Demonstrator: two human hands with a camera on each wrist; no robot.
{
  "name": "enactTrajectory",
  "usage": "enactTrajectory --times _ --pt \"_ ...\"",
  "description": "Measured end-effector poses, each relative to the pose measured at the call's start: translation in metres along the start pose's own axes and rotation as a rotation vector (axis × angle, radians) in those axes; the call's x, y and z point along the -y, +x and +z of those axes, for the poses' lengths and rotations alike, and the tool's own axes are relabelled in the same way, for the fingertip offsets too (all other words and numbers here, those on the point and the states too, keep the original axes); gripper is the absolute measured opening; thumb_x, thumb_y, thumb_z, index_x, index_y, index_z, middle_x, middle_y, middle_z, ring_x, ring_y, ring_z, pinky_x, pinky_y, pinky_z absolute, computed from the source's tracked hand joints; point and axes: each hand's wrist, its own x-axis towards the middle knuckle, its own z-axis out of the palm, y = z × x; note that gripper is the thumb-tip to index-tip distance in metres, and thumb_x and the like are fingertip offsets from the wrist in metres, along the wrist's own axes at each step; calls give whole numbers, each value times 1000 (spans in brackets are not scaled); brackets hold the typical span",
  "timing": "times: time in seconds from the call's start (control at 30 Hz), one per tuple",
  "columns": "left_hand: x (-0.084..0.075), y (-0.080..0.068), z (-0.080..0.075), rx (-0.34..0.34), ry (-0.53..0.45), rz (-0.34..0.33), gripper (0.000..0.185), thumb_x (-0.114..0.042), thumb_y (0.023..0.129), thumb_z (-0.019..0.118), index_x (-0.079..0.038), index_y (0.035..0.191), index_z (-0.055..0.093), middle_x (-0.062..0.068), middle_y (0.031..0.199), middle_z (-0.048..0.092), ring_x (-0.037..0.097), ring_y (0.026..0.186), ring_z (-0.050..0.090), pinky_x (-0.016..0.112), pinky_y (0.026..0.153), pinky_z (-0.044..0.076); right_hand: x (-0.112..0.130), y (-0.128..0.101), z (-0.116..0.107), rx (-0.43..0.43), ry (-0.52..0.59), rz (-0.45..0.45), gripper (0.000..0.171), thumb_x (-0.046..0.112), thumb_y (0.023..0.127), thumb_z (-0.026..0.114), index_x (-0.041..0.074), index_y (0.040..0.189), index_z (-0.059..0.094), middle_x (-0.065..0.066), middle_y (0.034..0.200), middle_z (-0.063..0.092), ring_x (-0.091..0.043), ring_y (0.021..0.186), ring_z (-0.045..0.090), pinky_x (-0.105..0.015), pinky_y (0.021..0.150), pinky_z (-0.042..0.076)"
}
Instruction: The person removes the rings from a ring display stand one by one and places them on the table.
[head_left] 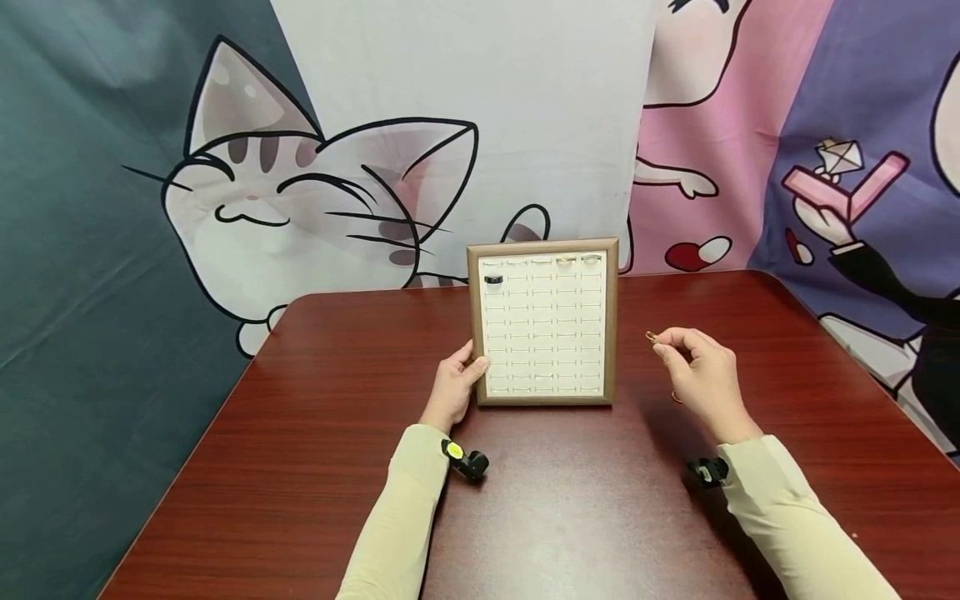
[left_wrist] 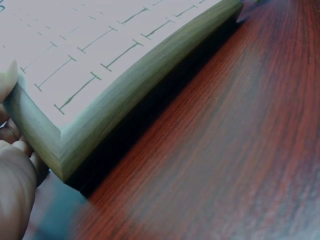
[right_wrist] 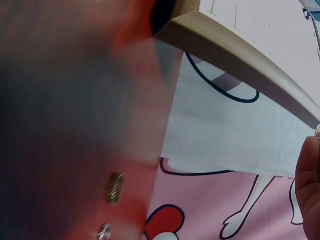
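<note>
A ring display board (head_left: 543, 325) with a wooden frame and a cream slotted face stands upright on the table. My left hand (head_left: 453, 387) grips its left edge near the lower corner, thumb on the front. The board's corner also fills much of the left wrist view. To the right of the board, my right hand (head_left: 701, 375) pinches a small gold ring (head_left: 651, 337) above the table, apart from the board. A black ring (head_left: 492, 280) sits in the board's left column; a gold ring (head_left: 566, 261) and a silver-looking ring (head_left: 592, 258) are in the top row.
In the right wrist view, a gold patterned ring (right_wrist: 116, 189) and a silver-looking ring (right_wrist: 104, 231) lie on the table. The red-brown table (head_left: 337, 500) ends at a cartoon-printed cloth (head_left: 555, 100) behind. Black cameras are worn at both wrists.
</note>
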Motion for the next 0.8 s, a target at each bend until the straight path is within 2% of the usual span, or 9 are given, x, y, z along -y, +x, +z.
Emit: enactTrajectory --times 0.17,0.3,0.4,0.67,0.8 --pt "-1 -1 1 1 0 -7 50 2 92 51 6 139 35 32 130 46 6 96 60 22 82 51 -9 -9 -7 -3 0 61 5 0 80 68 4 83 65 -2 72 56 5 57 43 -7 47 40" --pt "-2 -1 1 4 -2 -19 51 2 91 52 6 139 35 32 130 46 7 96 60 22 81 52 -16 -14 -11 -39 -28 68 7 -1 77 70 3 80 66 2 70 56 8 61 41 -6 54 35" --pt "-2 -1 1 3 2 -14 51 1 91 52 6 139 35 32 129 47 7 96 60 22 81 52 -20 -18 -13 -50 -42 68 7 -1 76 70 4 78 66 6 69 55 10 61 40 -7 54 33" --pt "-3 -2 1 -4 11 0 50 0 91 53 6 138 36 30 128 49 7 95 61 22 80 52 -27 -23 -18 -44 -49 87 7 -1 77 71 4 79 66 14 66 53 9 51 42 -8 47 35" --pt "-4 -2 1 -6 12 -1 50 1 91 52 6 138 36 31 128 49 7 94 61 21 80 52 -28 -24 -20 -22 -54 82 7 -1 77 70 5 79 66 12 63 53 9 49 42 -8 46 35"
